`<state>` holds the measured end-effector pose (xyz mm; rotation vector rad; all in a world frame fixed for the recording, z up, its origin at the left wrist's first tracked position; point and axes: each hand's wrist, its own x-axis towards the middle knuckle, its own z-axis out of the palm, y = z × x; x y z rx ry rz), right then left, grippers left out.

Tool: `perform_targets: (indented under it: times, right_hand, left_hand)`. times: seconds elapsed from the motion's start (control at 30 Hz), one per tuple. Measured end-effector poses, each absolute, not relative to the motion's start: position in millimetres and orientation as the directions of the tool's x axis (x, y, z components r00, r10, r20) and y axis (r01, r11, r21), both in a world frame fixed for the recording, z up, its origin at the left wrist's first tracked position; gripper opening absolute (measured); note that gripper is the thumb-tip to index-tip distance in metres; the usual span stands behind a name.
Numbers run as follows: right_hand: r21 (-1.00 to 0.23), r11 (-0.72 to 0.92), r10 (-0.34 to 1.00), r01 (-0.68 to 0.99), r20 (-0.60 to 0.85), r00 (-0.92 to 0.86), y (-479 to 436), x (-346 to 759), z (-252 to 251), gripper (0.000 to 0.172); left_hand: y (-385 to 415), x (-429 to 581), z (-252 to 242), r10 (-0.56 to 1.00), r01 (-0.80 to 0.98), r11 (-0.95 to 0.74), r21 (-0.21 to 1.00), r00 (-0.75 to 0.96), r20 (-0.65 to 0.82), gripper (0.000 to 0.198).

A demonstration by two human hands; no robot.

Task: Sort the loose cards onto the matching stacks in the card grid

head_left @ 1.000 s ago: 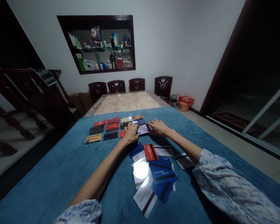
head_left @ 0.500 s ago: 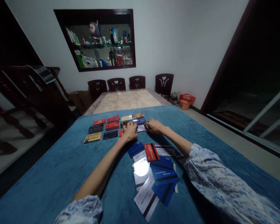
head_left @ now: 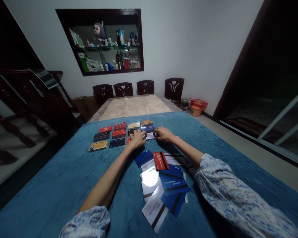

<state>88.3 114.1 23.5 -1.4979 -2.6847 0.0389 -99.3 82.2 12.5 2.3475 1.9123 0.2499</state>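
Observation:
A white card (head_left: 150, 136) lies at the near right end of the sorted card stacks, between my two hands. My left hand (head_left: 138, 138) has curled fingers at its left edge, and my right hand (head_left: 164, 134) pinches the right edge. Partly under my left hand is a red card (head_left: 128, 141). Just behind the white card sits a blue stack (head_left: 148, 128). Nearer to me spreads a loose heap with a red card (head_left: 160, 161) on top, blue cards (head_left: 174, 181) and white cards (head_left: 155, 210), mostly stripe side up.
More stacks stand to the left, among them a yellow one (head_left: 98, 145), a dark one (head_left: 117, 142) and a red one (head_left: 119, 133). A blue cloth (head_left: 64, 181) covers the near part of the table. Several chairs (head_left: 174, 88) line the far wall.
Both hands keep their places at the white card. The whole view shifts very slightly; the stacks and the loose heap look the same.

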Motion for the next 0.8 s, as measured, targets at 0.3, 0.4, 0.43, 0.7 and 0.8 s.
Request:
perform_targets:
  times: [0.3, 0.4, 0.43, 0.7, 0.8]
  right_hand:
    - [-0.003, 0.521, 0.851, 0.853, 0.07, -0.52, 101.0, 93.8, 30.3, 0.042]
    - [0.0, 0.517, 0.855, 0.856, 0.057, -0.516, 92.1, 99.9, 33.1, 0.042]
    - [-0.005, 0.518, 0.854, 0.855, 0.053, -0.517, 89.1, 102.5, 33.7, 0.041]
    - [-0.064, 0.6, 0.8, 0.798, 0.073, -0.596, 70.9, 126.4, 24.9, 0.037]
    - [-0.103, 0.652, 0.759, 0.752, 0.082, -0.646, 65.2, 131.1, 20.1, 0.04]
  left_hand:
    - [71.2, -105.8, 12.5, 0.947, 0.943, -0.3, 0.146, 0.276, 0.163, 0.03]
    - [65.0, -107.8, 13.8, 0.929, 0.925, -0.348, 0.154, 0.318, 0.191, 0.031]
    - [62.5, -107.9, 14.1, 0.923, 0.918, -0.363, 0.158, 0.331, 0.197, 0.03]
    - [29.9, -94.8, 18.4, 0.875, 0.867, -0.469, 0.167, 0.43, 0.223, 0.025]
    - [14.2, -89.2, 21.6, 0.863, 0.85, -0.498, 0.174, 0.466, 0.195, 0.023]
